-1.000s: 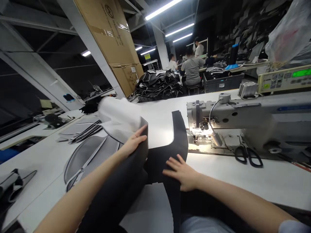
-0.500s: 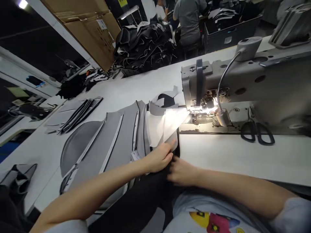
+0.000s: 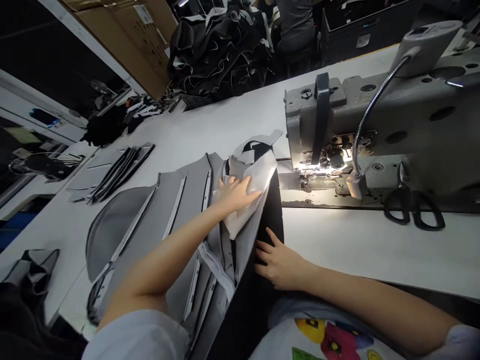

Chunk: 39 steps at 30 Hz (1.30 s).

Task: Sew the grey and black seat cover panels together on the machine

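Observation:
A large sewn cover of grey and black fabric with white strips along its seams spreads over the table. My left hand lies on a white fabric piece near the cover's right end, its fingers spread. Against the black side of the fabric rests my right hand, fingers apart, with the fingertips partly out of sight. Just right of the fabric edge stands a sewing machine, its lit needle area apart from both hands.
Black-handled scissors lie by the machine base. A lamp on a bendable neck lights the needle. Folded grey pieces lie to the left. Behind are a dark fabric pile, a cardboard box and a seated person.
My left hand has moved forward and left onto the white piece and spread its fingers. The fabric edge has come away from the needle area and lifted. My right hand has opened.

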{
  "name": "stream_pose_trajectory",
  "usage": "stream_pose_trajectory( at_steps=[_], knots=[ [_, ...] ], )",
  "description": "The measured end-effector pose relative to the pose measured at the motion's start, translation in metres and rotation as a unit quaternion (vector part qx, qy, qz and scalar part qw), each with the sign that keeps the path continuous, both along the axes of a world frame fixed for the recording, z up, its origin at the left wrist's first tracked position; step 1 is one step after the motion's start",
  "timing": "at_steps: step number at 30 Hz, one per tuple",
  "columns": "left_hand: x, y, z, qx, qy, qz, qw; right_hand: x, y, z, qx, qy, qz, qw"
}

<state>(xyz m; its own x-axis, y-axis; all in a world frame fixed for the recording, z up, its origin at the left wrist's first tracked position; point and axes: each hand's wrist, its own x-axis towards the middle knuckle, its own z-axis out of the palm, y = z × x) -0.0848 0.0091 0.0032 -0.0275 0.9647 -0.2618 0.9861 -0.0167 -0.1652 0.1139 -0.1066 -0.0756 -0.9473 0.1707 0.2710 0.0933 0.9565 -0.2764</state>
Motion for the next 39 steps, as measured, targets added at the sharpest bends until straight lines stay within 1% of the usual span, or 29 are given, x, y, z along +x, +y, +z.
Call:
stream_pose_trajectory(
  at_steps=[2,4,6,8,9,10,12,14,15,16,17,18,19,20,21,22,23,24,25,26,27,28,29,31,33,35,36,37,39],
  knots=[
    [0.013,-0.005,-0.004,-0.006,0.006,-0.012,1.0,-0.008,-0.001,0.0,-0.005,-0.01,0.014,1.0],
    [0.026,-0.007,-0.008,-0.012,0.003,0.007,1.0,-0.013,-0.008,-0.003,-0.005,-0.006,0.025,1.0],
    [0.037,-0.005,-0.009,-0.022,-0.023,0.029,0.999,-0.013,-0.016,-0.007,-0.013,0.01,0.04,0.999],
    [0.041,-0.005,-0.004,-0.031,-0.051,0.025,0.998,-0.007,-0.019,-0.01,-0.034,0.018,0.053,0.998],
    [0.039,-0.007,0.002,-0.031,-0.059,0.015,0.998,-0.003,-0.016,-0.01,-0.048,0.017,0.05,0.997],
    [0.035,-0.01,0.01,-0.023,-0.065,0.007,0.998,0.002,-0.012,-0.009,-0.061,0.012,0.033,0.998],
    [0.015,-0.023,0.033,0.018,-0.078,0.019,0.997,0.012,0.001,-0.004,-0.087,-0.006,-0.044,0.995],
    [-0.017,-0.043,0.063,0.096,-0.061,0.074,0.991,0.019,0.012,0.002,-0.102,-0.03,-0.127,0.986],
    [-0.036,-0.055,0.078,0.138,-0.023,0.112,0.984,0.021,0.015,0.004,-0.103,-0.042,-0.149,0.983],
    [-0.054,-0.067,0.091,0.163,0.034,0.155,0.974,0.021,0.016,0.006,-0.099,-0.05,-0.156,0.982],
    [-0.07,-0.078,0.102,0.152,0.094,0.192,0.965,0.02,0.015,0.007,-0.091,-0.054,-0.151,0.983],
    [-0.082,-0.088,0.11,0.105,0.146,0.227,0.957,0.018,0.012,0.007,-0.081,-0.054,-0.143,0.985],
    [-0.089,-0.095,0.114,0.047,0.185,0.244,0.951,0.015,0.006,0.006,-0.073,-0.05,-0.134,0.987],
    [-0.091,-0.1,0.115,-0.012,0.204,0.24,0.949,0.012,-0.001,0.005,-0.068,-0.045,-0.126,0.989],
    [-0.087,-0.102,0.111,-0.059,0.206,0.219,0.952,0.008,-0.009,0.004,-0.066,-0.04,-0.119,0.99],
    [-0.079,-0.1,0.103,-0.082,0.191,0.174,0.962,0.005,-0.019,0.003,-0.066,-0.036,-0.112,0.991],
    [-0.069,-0.096,0.091,-0.085,0.161,0.104,0.978,0.003,-0.029,0.002,-0.066,-0.033,-0.106,0.992],
    [-0.057,-0.089,0.076,-0.074,0.121,0.02,0.99,0.003,-0.038,0.001,-0.066,-0.031,-0.102,0.992],
    [-0.047,-0.08,0.059,-0.055,0.076,-0.069,0.993,0.004,-0.048,0.001,-0.065,-0.03,-0.102,0.992],
    [-0.039,-0.07,0.041,-0.039,0.035,-0.15,0.987,0.006,-0.055,0.001,-0.065,-0.03,-0.104,0.992],
    [-0.033,-0.058,0.022,-0.019,0.002,-0.212,0.977,0.009,-0.06,0.002,-0.065,-0.03,-0.104,0.992],
    [-0.031,-0.047,0.004,0.004,-0.023,-0.25,0.968,0.014,-0.062,0.003,-0.068,-0.031,-0.101,0.992],
    [-0.031,-0.035,-0.013,0.031,-0.04,-0.261,0.964,0.019,-0.06,0.005,-0.074,-0.033,-0.096,0.992],
    [-0.034,-0.014,-0.041,0.111,-0.067,-0.233,0.964,0.027,-0.045,0.009,-0.089,-0.041,-0.09,0.991],
    [-0.035,0.004,-0.06,0.176,-0.1,-0.189,0.961,0.031,-0.022,0.013,-0.088,-0.048,-0.103,0.99],
    [-0.029,0.017,-0.069,0.188,-0.137,-0.167,0.958,0.03,-0.002,0.013,-0.062,-0.048,-0.123,0.989],
    [-0.024,0.021,-0.07,0.18,-0.153,-0.165,0.958,0.027,0.002,0.012,-0.044,-0.044,-0.129,0.99],
    [-0.018,0.025,-0.071,0.171,-0.164,-0.162,0.958,0.024,0.001,0.01,-0.027,-0.038,-0.132,0.99],
    [-0.005,0.029,-0.069,0.171,-0.166,-0.147,0.96,0.019,-0.013,0.004,-0.006,-0.022,-0.129,0.991]
  ],
)
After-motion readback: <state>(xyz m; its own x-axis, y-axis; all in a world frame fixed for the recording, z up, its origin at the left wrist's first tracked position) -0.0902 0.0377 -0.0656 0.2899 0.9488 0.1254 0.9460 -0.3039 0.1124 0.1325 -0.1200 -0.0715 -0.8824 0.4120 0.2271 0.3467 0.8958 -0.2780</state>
